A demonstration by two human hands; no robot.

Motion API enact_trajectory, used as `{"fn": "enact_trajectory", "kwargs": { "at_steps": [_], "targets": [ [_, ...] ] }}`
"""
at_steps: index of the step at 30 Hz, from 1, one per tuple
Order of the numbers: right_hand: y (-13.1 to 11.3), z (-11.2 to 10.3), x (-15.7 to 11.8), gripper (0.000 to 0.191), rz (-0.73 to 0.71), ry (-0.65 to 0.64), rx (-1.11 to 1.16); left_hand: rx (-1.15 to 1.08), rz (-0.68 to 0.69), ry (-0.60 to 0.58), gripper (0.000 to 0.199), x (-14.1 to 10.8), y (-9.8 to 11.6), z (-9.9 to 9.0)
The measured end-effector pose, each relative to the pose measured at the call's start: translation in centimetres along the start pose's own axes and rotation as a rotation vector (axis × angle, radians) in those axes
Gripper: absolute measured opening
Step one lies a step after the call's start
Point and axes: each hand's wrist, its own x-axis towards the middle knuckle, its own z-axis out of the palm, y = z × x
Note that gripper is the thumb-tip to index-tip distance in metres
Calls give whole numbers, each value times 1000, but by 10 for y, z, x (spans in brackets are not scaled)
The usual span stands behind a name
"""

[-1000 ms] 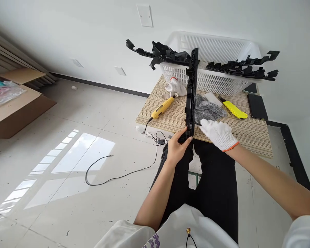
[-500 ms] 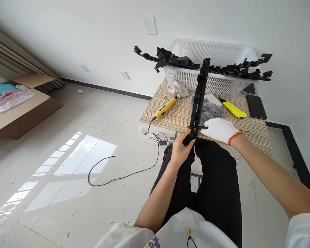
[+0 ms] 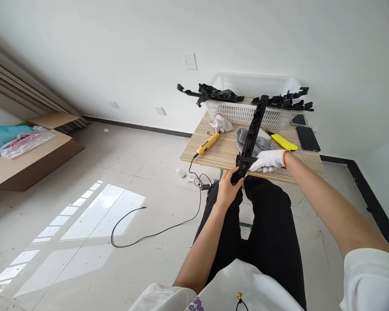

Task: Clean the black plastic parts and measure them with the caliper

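Note:
My bare left hand (image 3: pixel 228 188) grips the near end of a long black plastic strip (image 3: pixel 254 125), its thumb and fingers on either side. The strip, with small tabs and ribs, slants up from my knees over the table edge toward the basket. My right hand (image 3: pixel 268 160), in a white knit glove with an orange cuff, is closed beside the strip. Its fingers are at the right end of a thin dark bar (image 3: pixel 248 159) that crosses the strip; whether this is a tool or a piece of the strip is unclear. A grey cloth (image 3: pixel 261 146) lies behind.
On the wooden table (image 3: pixel 220 157) lie a yellow corded tool (image 3: pixel 208 144), a white glove (image 3: pixel 222 124), a yellow-handled cutter (image 3: pixel 284 142) and a black phone (image 3: pixel 307 138). More black plastic parts lie across a white basket (image 3: pixel 233 113). A cable (image 3: pixel 168 227) trails over the floor; a cardboard box (image 3: pixel 39 164) stands left.
My view has tilted up and shifted a little. My right hand has turned, its fingers now angled down beside the strip. My left hand keeps its hold on the strip's near end.

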Motion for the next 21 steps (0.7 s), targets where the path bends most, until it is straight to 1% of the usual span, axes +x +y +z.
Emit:
{"fn": "enact_trajectory", "kwargs": {
  "at_steps": [2,3,6,8,10,12,13,14,16,18,21],
  "targets": [
    [4,0,0,40,-9,-32,83,-30,-1,27,36,2,0,-1],
    [5,0,-1,41,-42,-13,131,-38,-5,41,34,2,0,-2],
    [7,0,-4,41,-204,151,222,-28,-23,94,29,2,0,-3],
    [7,1,-7,40,-262,206,230,-24,-36,119,29,0,0,-4],
    [4,3,-10,40,-229,176,133,-29,-46,120,31,-1,0,-4],
    [0,5,-12,40,-184,134,-84,-27,-54,110,32,-3,-1,-4],
    [-2,6,-13,41,-171,155,-219,-25,-57,106,31,-3,-1,-4],
    [-5,7,-14,42,-168,205,-348,-25,-60,103,31,-3,-1,-4],
    [-9,9,-14,43,-168,335,-526,-36,-70,103,31,-2,-2,-4],
    [-12,11,-14,44,-157,427,-596,-54,-83,110,32,-1,-1,-4],
    [-13,12,-12,42,-125,487,-606,-73,-98,111,33,0,-1,-5]
  ]
}}
